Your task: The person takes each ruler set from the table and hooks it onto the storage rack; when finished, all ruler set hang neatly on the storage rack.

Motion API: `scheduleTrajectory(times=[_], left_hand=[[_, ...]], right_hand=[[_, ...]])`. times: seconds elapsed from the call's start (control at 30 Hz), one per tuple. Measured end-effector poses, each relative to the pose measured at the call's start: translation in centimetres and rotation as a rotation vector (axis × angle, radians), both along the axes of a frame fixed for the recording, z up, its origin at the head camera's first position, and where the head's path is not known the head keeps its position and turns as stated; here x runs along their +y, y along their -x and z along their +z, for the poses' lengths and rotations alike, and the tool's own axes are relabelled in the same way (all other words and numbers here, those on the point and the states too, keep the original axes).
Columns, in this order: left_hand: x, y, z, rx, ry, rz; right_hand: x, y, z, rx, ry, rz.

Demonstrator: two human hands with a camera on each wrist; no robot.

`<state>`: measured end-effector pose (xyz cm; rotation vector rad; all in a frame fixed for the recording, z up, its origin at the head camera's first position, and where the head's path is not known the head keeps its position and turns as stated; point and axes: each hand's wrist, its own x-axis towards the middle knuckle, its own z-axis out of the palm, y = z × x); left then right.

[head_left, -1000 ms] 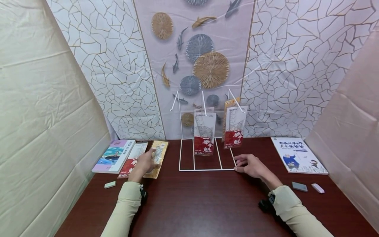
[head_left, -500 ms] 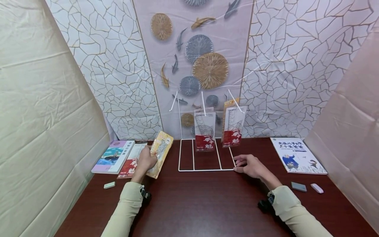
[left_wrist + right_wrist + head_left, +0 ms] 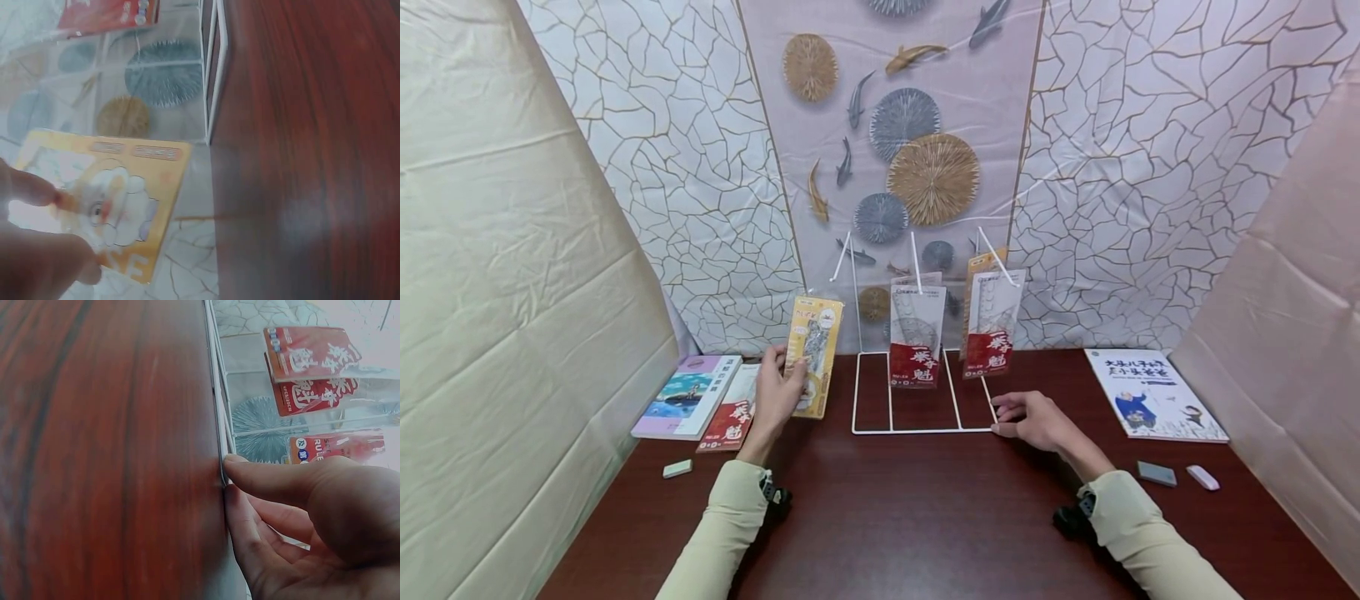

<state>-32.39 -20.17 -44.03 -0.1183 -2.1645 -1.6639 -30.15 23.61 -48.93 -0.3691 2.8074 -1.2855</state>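
My left hand (image 3: 775,396) holds a yellow ruler-set packet (image 3: 817,329) upright, left of a white wire display rack (image 3: 917,430). In the left wrist view, the thumb and a finger pinch the packet (image 3: 164,169) near one end. My right hand (image 3: 1037,423) pinches the front right corner of the rack's base between thumb and fingers, as the right wrist view also shows. Red-and-white ruler-set packets (image 3: 916,362) hang on the middle hook. Another red-and-white packet (image 3: 988,354) hangs on the right hook, before a yellow one (image 3: 987,262). Nothing hangs on the left hook (image 3: 841,257).
A red-and-white packet (image 3: 730,417) lies on the brown table (image 3: 895,517) at left, beside a book (image 3: 685,396). A small pale green block (image 3: 677,468) is in front of them. At right are another book (image 3: 1157,396), a grey block (image 3: 1157,473) and a white-pink one (image 3: 1203,477).
My left hand has taken the yellow packet off the table, lifted it and tilted it upright toward the rack. My right hand has stayed at the rack's corner. The hanging packets sway slightly.
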Motion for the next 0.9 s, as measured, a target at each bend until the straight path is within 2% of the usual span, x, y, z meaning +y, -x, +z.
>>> scheduleTrajectory(times=[0.1, 0.17, 0.33, 0.57, 0.7, 0.9], left_hand=[[1.0, -1.2, 1.6, 0.054, -0.07, -0.064], [1.5, -1.6, 2.1, 0.086, -0.115, -0.114], [2.0, -0.5, 0.8, 0.18, -0.203, -0.19], [3.0, -0.6, 0.8, 0.304, -0.279, -0.248], [3.1, -0.7, 0.8, 0.337, -0.306, -0.269], [3.1, -0.7, 0.9, 0.352, -0.304, -0.268]], right_hand=[[0.0, 0.0, 0.0, -0.009, -0.007, -0.011], [0.0, 0.1, 0.1, -0.015, -0.011, -0.019], [0.0, 0.1, 0.1, -0.022, -0.014, -0.022], [0.1, 0.1, 0.1, -0.022, -0.001, -0.018], [0.1, 0.1, 0.0, -0.02, 0.003, -0.014], [0.0, 0.1, 0.1, -0.019, 0.003, -0.011]])
